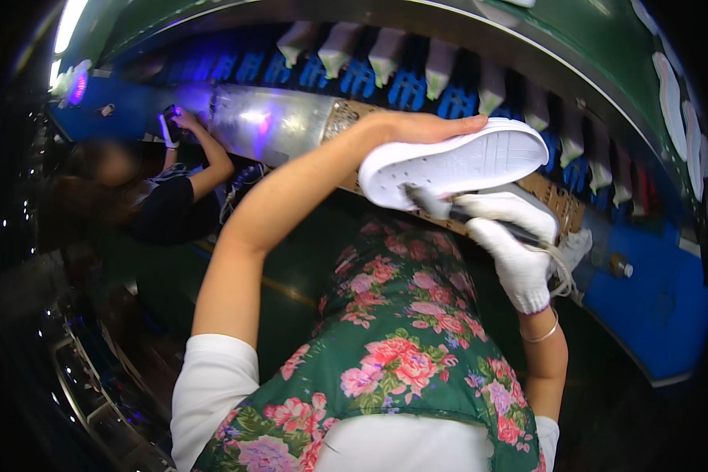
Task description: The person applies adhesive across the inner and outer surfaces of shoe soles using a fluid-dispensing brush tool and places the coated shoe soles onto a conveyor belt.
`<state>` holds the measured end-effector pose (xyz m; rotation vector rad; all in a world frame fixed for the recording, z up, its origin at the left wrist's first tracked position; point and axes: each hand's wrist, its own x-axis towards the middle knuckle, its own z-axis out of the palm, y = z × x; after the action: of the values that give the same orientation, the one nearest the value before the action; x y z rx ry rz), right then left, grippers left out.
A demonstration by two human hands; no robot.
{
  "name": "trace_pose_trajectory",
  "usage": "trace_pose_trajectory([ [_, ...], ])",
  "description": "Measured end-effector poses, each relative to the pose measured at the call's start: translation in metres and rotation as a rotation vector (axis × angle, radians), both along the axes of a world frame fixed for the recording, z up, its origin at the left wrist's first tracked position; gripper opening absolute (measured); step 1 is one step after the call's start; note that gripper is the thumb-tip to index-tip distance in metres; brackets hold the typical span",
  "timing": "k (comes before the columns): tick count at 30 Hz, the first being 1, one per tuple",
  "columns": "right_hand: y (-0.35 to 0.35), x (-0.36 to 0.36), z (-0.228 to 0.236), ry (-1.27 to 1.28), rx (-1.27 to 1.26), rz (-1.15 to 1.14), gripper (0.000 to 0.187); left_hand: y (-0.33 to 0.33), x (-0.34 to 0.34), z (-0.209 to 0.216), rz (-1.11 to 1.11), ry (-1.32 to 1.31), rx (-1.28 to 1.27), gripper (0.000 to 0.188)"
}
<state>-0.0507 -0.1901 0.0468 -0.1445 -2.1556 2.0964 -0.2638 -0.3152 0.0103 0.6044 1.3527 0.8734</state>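
Note:
My bare left hand (417, 128) grips a white shoe sole (480, 157) along its far edge, and its other fingers are hidden behind the sole. The sole is tilted toward me, with small dark holes at its left end and a grooved pattern on the rest. In a white knitted glove, my right hand (515, 236) is closed around the dark handle of a brush (436, 204). A pale tube or cord hangs from the handle's lower end. The brush's head, blurred by motion, is at the sole's left end.
Beyond my hands, a row of blue clamps (407, 89) runs below several pale hanging shoe-shaped pieces (387, 53). A metal plate (252, 118) lies left of a perforated brown board. At left, a co-worker (173, 185) holds a dark item. A small bottle (621, 266) is on the blue table (645, 307) at right.

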Motion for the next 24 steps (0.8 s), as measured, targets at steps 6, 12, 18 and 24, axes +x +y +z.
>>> trace_pose_trajectory([
  [6, 0.012, -0.006, -0.010, 0.059, -0.125, -0.424, 0.018, -0.032, 0.031, -0.065, 0.372, -0.918, 0.456, 0.093],
  [12, 0.021, -0.015, 0.007, 0.073, 0.286, -0.351, 0.018, -0.012, 0.085, -0.059, 0.781, -0.748, 0.546, 0.050],
  [18, 0.023, -0.014, 0.007, 0.115, 0.414, -0.198, 0.017, -0.029, 0.087, -0.061, 0.618, -0.487, 0.481, 0.051],
  [24, 0.003, 0.000, 0.017, 0.203, 0.530, -0.182, 0.018, -0.037, 0.102, -0.033, 0.901, -1.238, 0.650, 0.055],
])
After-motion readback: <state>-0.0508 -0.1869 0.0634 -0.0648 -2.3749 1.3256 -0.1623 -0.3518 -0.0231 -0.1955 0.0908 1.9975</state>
